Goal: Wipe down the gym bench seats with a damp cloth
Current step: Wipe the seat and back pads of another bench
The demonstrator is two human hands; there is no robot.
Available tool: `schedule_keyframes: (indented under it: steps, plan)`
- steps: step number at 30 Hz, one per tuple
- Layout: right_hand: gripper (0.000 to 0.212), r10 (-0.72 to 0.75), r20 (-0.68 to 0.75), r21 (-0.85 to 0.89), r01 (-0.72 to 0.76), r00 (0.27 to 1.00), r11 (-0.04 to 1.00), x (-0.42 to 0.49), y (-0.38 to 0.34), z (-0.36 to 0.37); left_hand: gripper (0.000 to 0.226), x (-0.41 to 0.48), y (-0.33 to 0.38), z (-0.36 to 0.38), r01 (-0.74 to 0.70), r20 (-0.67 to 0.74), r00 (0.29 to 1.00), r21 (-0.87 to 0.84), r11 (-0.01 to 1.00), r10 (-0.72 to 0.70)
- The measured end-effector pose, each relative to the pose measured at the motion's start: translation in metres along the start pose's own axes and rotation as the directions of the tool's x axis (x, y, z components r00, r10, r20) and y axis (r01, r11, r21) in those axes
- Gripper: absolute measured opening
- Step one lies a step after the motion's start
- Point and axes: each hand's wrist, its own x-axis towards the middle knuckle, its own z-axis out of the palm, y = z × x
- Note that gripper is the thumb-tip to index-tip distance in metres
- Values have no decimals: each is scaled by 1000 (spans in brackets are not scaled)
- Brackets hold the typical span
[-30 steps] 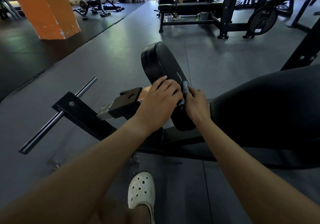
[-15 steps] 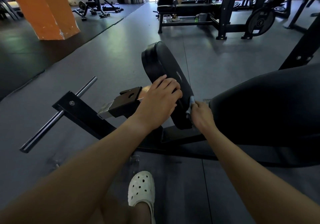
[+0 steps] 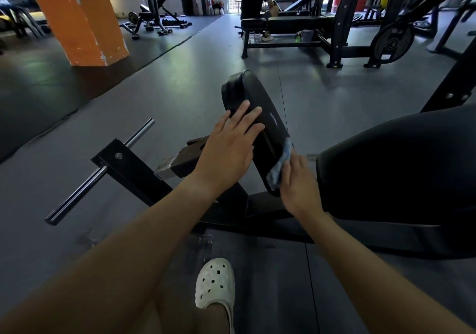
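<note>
Filling the right side is the big black seat point(image 3: 399, 173), with the smaller tilted pad point(image 3: 260, 106) standing just beside it. The left hand point(image 3: 229, 148) lies flat on the pad, fingers straight. The right hand point(image 3: 296, 181) presses the blue cloth point(image 3: 280, 163) against the pad's near edge, though I cannot tell whether it pinches it.

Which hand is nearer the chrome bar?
Left. The left hand rests flat on the small pad, right of the chrome bar; the right hand, holding the cloth, is farther right.
</note>
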Motion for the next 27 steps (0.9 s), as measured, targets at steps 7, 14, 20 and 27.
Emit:
schedule_keyframes:
  steps: [7,14,20,27]
  plan:
    - [47,49,-138,84,-37,989,996,22,-44,6,46,0,9,9,-4,1,1000,14,1000,4]
    - [51,-148,-132,-15,147,980,989,12,-41,4,42,-7,17,16,-57,29,998,79,995,55]
    - [34,143,-66,-70,-147,988,987,-14,23,8,40,-15,30,27,-151,106,985,169,974,135]
    - [38,260,-27,255,-245,965,935,18,-10,6,39,-16,35,34,-172,120,981,168,971,153]
